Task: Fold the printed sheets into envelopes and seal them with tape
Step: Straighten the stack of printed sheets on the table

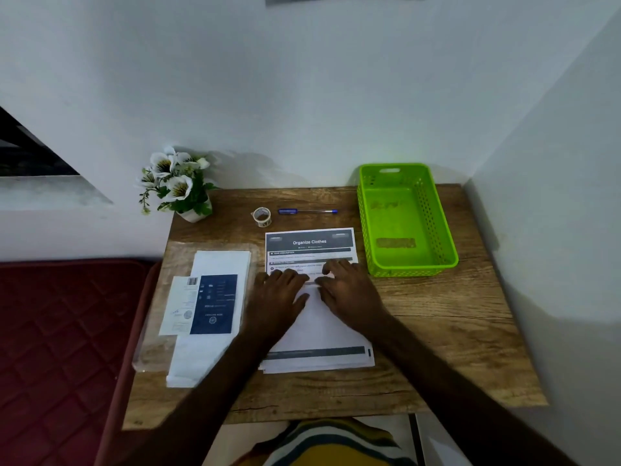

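Observation:
A printed sheet [309, 243] headed "Organize Clothes" lies on top of a small stack of sheets [319, 359] in the middle of the wooden table [437, 331]. Its near part is folded up over itself, white back showing. My left hand [280, 294] and my right hand [346, 287] lie flat side by side on the folded part, fingers straight, pressing along its far edge. A roll of clear tape [262, 216] stands behind the sheet. To the left lies a pile of white envelopes [208, 348] with a dark blue printed packet on top, in a clear plastic sleeve.
A blue pen [307, 211] lies next to the tape roll. A bright green plastic basket [405, 220] stands at the right back. A small pot of white flowers [178, 183] sits on the left back corner. White walls close the back and right; a red mattress [60, 331] lies left.

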Motion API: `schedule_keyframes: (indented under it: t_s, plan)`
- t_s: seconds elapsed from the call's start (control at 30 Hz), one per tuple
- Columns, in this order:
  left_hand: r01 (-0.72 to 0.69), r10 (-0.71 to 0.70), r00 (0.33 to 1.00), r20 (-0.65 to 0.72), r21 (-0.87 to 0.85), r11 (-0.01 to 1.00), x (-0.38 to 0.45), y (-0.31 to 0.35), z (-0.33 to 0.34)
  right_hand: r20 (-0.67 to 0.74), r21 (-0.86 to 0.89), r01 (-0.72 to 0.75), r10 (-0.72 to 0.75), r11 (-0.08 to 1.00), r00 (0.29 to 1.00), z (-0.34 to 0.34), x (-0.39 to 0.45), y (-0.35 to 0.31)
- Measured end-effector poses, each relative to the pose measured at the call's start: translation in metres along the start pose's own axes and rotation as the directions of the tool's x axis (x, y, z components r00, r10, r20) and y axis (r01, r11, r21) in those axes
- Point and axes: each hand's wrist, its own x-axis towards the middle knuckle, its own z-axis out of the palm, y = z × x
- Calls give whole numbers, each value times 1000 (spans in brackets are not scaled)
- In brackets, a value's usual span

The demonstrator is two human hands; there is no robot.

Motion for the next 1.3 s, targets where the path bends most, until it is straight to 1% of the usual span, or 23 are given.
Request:
schedule_keyframes:
  t_s: [0.07, 0.2, 0.27, 0.4, 0.5, 0.63, 0.8, 0.97, 1.03, 1.17, 1.3]
  plan:
    - [-41, 41, 999, -21, -24, 999, -12, 1, 7, -39, -14, 9, -10, 1000, 999, 7, -12, -4]
    - [-35, 36, 998, 57, -20, 999, -30, 5, 21, -134, -92, 54, -66, 994, 989, 26, -30, -6]
    - [-19, 21, 997, 70, -27, 999, -37, 8, 29, -140, -110, 60, -76, 992, 987, 35, -36, -5]
    - [9, -9, 996, 92, 2, 1000, -44, 12, 38, -71, -90, 41, -47, 995, 996, 48, -48, -4]
    - [4, -8, 993, 118, 27, 1000, -47, 11, 41, -6, -64, 26, -26, 998, 1000, 53, -55, -3]
    - [31, -31, 991, 132, 0, 1000, -48, 13, 40, 25, -57, 7, -6, 998, 1000, 53, -56, -5]
    - [113, -100, 980, 174, -65, 991, -48, 16, 39, 26, -27, -24, 25, 999, 999, 53, -47, -26]
    - [138, -124, 970, 209, -51, 989, -47, 16, 41, 108, 2, -112, 111, 994, 988, 59, -42, -37]
    - [146, -131, 967, 217, -53, 988, -49, 16, 43, 106, 19, -144, 141, 989, 984, 59, -45, -32]
    - [137, -123, 969, 214, -52, 989, -55, 14, 46, 93, 2, -272, 271, 962, 958, 61, -61, -16]
    - [143, -124, 966, 227, -65, 988, -53, 13, 46, 119, -21, -301, 301, 953, 946, 59, -68, -3]
